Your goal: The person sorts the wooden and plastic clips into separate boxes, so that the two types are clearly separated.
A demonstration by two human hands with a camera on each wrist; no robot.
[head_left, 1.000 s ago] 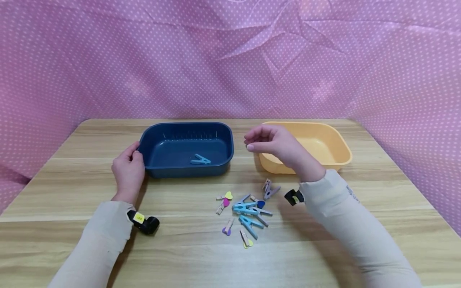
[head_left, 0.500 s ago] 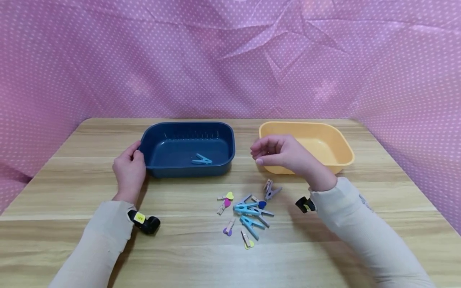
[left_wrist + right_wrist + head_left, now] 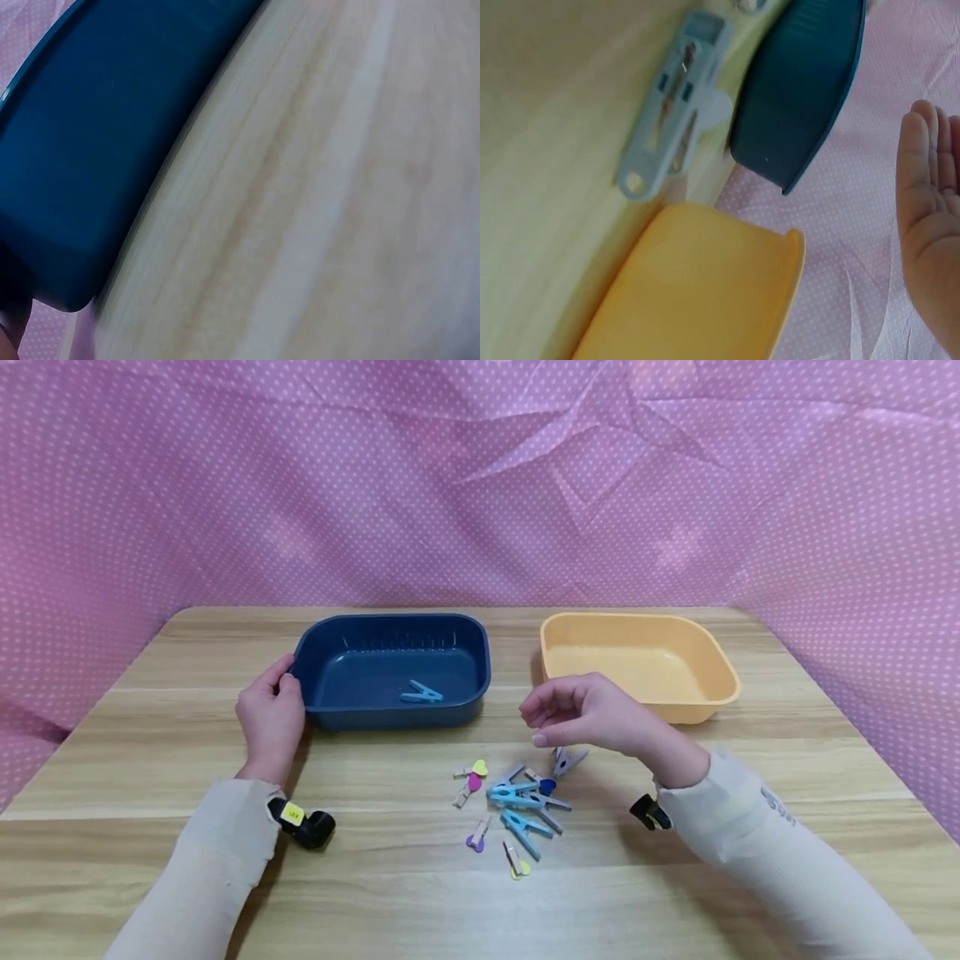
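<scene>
My left hand holds the left end of the dark blue basin, its thumb and index finger against the wall; the other fingers are mostly hidden. A light blue clothespin lies inside that basin. My right hand hovers in front of the yellow basin, fingers loosely bent and holding nothing. Below it, partly covered, is a grey clothespin. Light blue clothespins and grey ones lie in a loose pile, seen closer in the right wrist view as a pale clothespin.
Small wooden clothespins with hearts lie around the pile: a yellow heart, a pink heart, a purple one and a dark blue one. Pink dotted cloth hangs behind the wooden table.
My right hand has moved down toward me, from the gap between the basins to above the back of the clothespin pile. The left hand stays on the blue basin.
</scene>
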